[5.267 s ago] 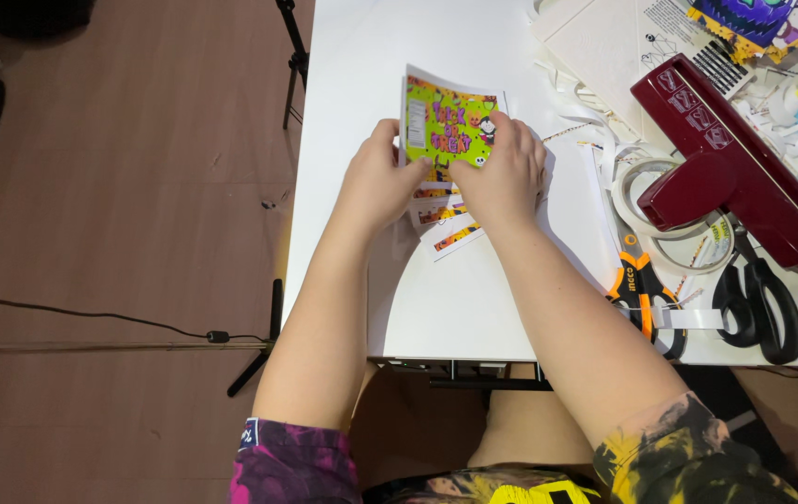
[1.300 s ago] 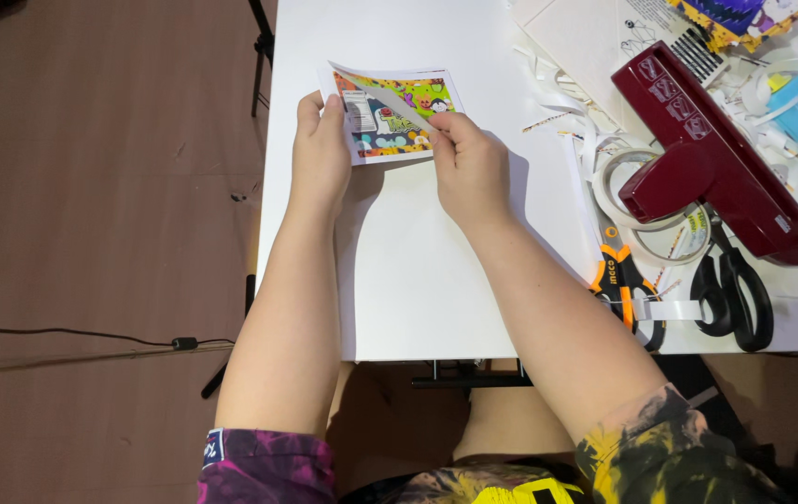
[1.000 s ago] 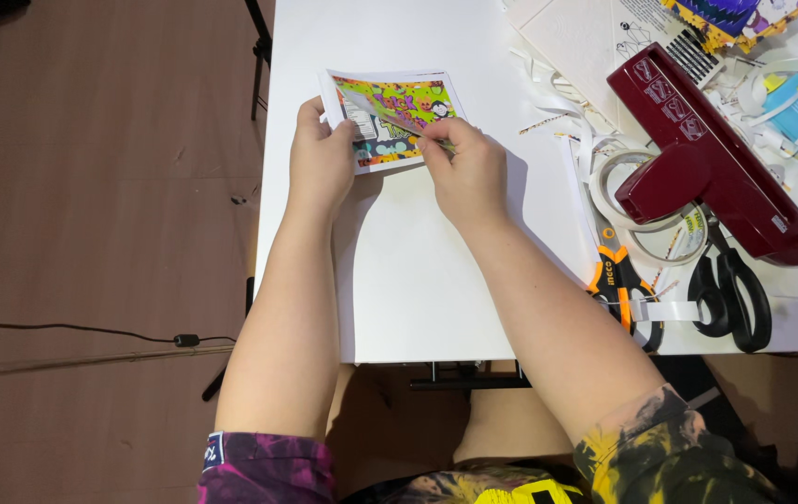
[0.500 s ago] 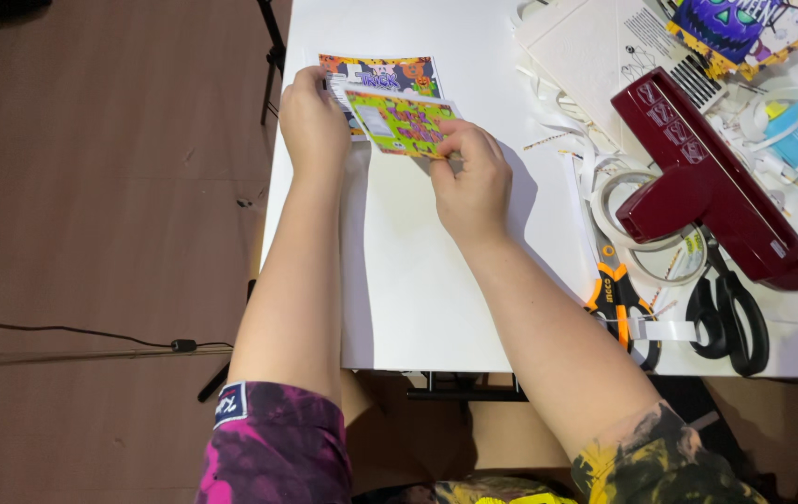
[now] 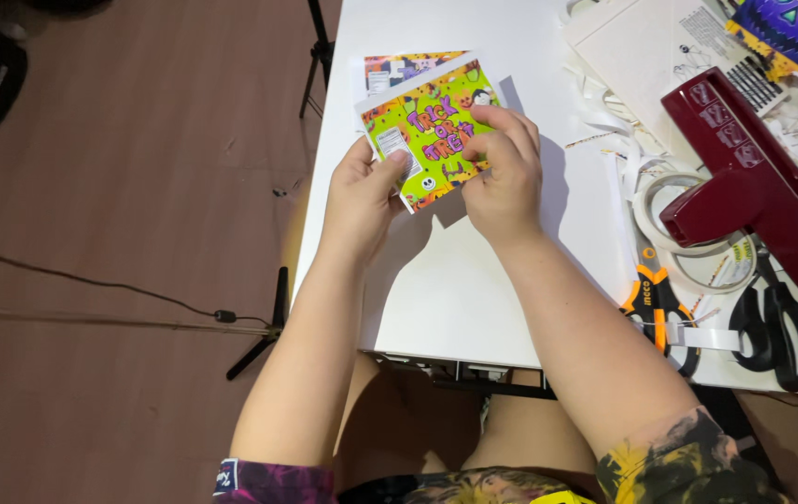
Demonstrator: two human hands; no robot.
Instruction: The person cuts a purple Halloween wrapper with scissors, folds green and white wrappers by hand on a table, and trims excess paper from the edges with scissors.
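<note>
Hands meet over a bright green printed card [image 5: 432,133], lifted just off the white tabletop [image 5: 474,280] near its far left corner. The left hand [image 5: 362,196] pinches the card's lower left edge, thumb laid over a small white label patch; the right hand [image 5: 504,173] is closed on the right side, fingers curled over the face. Both grips are clamped on the card, which tilts slightly, its left corner higher.

Half a second earlier the same green piece was held lower across a second printed sheet; now it has been drawn toward the person and turned face up, and the second sheet [image 5: 408,67], orange and purple, lies partly uncovered behind it at the tabletop's far edge. A second ago the two pieces were handled as one flat stack pressed to the surface. The change reads as a separation: one piece in hand, one left lying.

Open white surface spreads below and between the forearms, reaching the near edge. The left edge runs close beside the left hand, with brown floor and a black stand leg [image 5: 259,336] beyond. To the right the room narrows: paper strips, a roll of clear tape [image 5: 688,233], orange-handled scissors [image 5: 656,299], black-handled scissors [image 5: 782,327] and a dark red tape dispenser [image 5: 754,187] crowd that side, well apart from the card.
</note>
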